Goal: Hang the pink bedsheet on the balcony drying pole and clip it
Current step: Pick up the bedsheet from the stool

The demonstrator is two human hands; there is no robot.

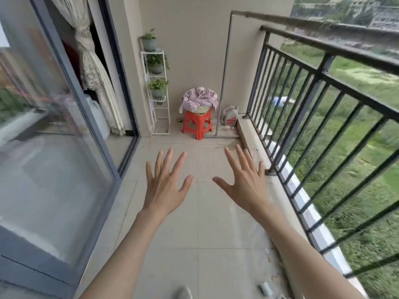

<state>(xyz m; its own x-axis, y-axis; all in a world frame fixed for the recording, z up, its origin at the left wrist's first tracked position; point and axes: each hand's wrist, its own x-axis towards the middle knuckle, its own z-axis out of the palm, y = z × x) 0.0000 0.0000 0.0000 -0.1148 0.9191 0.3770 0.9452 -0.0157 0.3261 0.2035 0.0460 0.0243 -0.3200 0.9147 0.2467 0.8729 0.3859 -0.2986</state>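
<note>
Pink bedsheet (pixel 199 98) lies heaped in a basin on a red stool (pixel 197 124) at upper centre. Left hand (pixel 165 184) and right hand (pixel 244 182) spread wide, holding nothing, above the tiled floor (pixel 200 234). Drying pole (pixel 302 23) runs along the upper right, over the railing (pixel 323 83).

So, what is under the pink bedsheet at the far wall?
The pink bedsheet lies heaped in a pale basin, which stands on a red stool. The sheet covers the basin's inside, so anything else there is hidden.

Crumpled cloth bedsheet (pixel 199 97) (pink), glossy plastic stool (pixel 197 124), metal pole (pixel 280 19)
</note>
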